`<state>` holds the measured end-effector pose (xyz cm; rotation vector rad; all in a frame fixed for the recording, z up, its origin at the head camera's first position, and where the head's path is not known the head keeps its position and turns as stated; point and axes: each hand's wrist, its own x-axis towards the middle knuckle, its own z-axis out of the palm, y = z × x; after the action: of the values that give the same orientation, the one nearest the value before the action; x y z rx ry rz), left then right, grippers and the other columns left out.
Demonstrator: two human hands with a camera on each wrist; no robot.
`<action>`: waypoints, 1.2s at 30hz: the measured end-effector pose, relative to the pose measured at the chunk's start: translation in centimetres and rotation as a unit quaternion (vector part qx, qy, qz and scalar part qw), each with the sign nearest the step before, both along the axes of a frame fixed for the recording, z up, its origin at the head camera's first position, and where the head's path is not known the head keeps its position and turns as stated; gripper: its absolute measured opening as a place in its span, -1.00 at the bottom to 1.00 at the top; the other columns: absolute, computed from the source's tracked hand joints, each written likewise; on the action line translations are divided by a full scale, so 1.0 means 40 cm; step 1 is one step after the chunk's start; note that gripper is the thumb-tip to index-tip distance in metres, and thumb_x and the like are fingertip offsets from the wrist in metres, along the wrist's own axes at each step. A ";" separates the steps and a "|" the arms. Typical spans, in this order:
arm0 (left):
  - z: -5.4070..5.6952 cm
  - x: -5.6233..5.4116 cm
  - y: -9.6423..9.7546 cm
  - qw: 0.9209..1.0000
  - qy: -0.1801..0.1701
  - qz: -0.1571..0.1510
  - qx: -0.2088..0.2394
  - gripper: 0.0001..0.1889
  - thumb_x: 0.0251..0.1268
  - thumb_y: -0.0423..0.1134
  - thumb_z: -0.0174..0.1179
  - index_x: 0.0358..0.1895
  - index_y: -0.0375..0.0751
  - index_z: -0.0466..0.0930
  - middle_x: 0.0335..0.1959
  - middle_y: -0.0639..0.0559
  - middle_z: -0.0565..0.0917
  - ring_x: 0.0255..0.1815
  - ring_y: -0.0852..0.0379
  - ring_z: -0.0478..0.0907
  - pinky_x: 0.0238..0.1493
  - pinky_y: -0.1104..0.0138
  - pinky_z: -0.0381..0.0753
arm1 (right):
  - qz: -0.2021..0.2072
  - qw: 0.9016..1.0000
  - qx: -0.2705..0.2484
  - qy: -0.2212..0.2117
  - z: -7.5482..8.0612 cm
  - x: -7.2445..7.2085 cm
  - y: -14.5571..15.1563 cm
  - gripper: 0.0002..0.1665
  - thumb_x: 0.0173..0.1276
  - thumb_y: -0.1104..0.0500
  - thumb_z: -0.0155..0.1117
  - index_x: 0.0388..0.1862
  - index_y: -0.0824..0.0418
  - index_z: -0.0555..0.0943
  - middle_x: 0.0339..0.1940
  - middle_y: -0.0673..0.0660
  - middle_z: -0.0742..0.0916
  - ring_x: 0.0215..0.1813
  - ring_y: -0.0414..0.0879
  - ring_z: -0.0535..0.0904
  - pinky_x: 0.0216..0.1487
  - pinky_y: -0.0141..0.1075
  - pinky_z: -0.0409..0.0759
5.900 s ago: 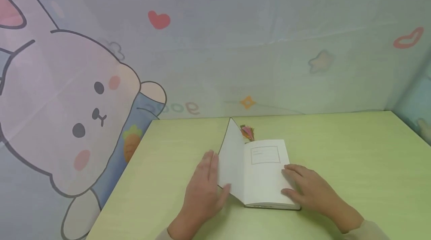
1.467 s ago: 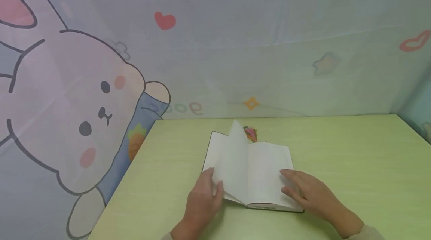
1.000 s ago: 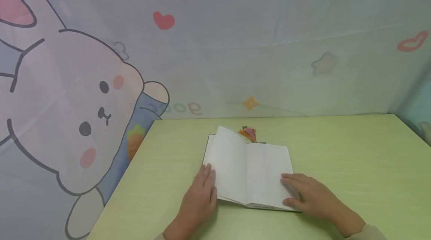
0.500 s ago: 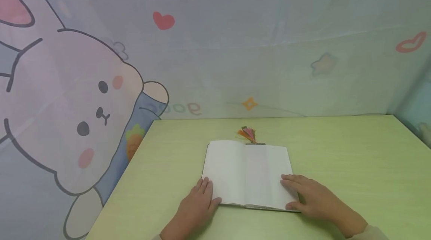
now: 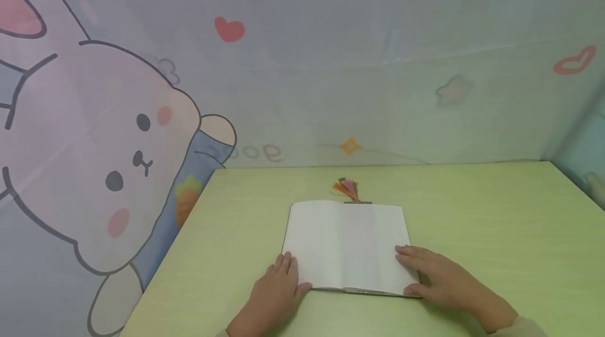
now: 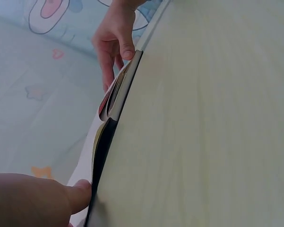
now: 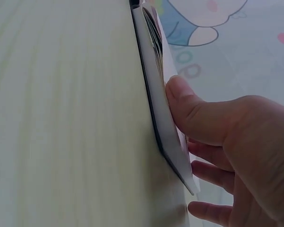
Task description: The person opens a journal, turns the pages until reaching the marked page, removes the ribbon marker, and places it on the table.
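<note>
A notebook (image 5: 314, 245) with blank white pages and a dark cover lies spread flat on the table in the head view. My left hand (image 5: 274, 292) rests with straight fingers on the lower left corner of its left page; the left wrist view shows that thumb (image 6: 79, 196) at the page edge. On the right page's lower outer edge lies my right hand (image 5: 439, 279), fingers relaxed. The right wrist view shows its thumb (image 7: 182, 101) on the page and the other fingers beside the edge. A bookmark's colourful tassel (image 5: 348, 188) sticks out above the top edge.
The notebook lies on a pale green table (image 5: 496, 211). Behind it hangs a cloth backdrop (image 5: 331, 64) with printed hearts, stars and a large rabbit (image 5: 94, 143). A faint pinkish strip shows through the right page.
The front cover, earlier raised on the left, has come down flat, and a leaf has turned over leftward onto it. My left hand followed, settling at the lower left corner; the right stayed.
</note>
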<state>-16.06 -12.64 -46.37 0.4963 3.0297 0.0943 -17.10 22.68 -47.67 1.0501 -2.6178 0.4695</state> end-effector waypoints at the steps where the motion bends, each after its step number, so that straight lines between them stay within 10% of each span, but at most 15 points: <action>1: 0.000 0.001 -0.002 1.000 0.001 -0.001 -0.002 -0.26 0.37 0.17 -0.13 0.27 -0.49 0.26 0.32 -0.33 0.27 0.35 -0.20 0.18 0.26 0.04 0.25 | 0.002 1.000 -0.002 -0.005 0.000 -0.001 -0.002 -0.26 0.17 -0.21 0.26 0.13 0.31 0.53 0.19 0.16 0.56 0.16 0.14 0.47 0.01 0.01 0.47; 16: 0.020 0.010 0.003 0.999 0.028 -0.015 0.030 -0.25 0.34 0.17 -0.07 0.27 -0.50 0.26 0.28 -0.33 0.32 0.28 -0.22 0.28 0.15 -0.02 0.37 | 0.000 0.996 -0.033 0.086 0.012 -0.020 -0.027 -0.39 0.11 -0.14 0.36 -0.02 0.28 0.63 0.03 0.12 0.66 0.06 0.07 0.55 -0.02 -0.03 0.50; 29: 0.056 0.001 0.042 0.984 0.136 -0.117 0.016 -0.64 0.33 -0.13 0.01 -0.03 -0.39 0.49 0.22 -0.23 0.43 0.25 -0.11 0.36 0.19 0.12 0.37 | 0.020 0.985 -0.089 0.145 0.043 -0.021 -0.057 -0.33 0.10 -0.19 0.34 0.04 0.26 0.60 0.08 0.13 0.64 0.10 0.06 0.52 0.19 -0.28 0.33; 36: 0.035 0.011 0.093 0.984 0.155 -0.086 0.020 -0.25 0.24 0.38 -0.14 -0.12 -0.36 0.54 0.13 -0.21 0.50 0.17 -0.17 0.43 -0.11 0.04 0.57 | 0.020 0.985 -0.090 0.142 0.049 -0.007 -0.073 -0.30 0.16 -0.21 0.27 0.10 0.28 0.56 0.13 0.15 0.61 0.15 0.10 0.48 0.33 -0.41 0.11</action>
<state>-15.64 -8.92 -44.96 0.8470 3.2717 0.0737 -17.40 19.74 -45.71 1.0296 -2.2623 0.5138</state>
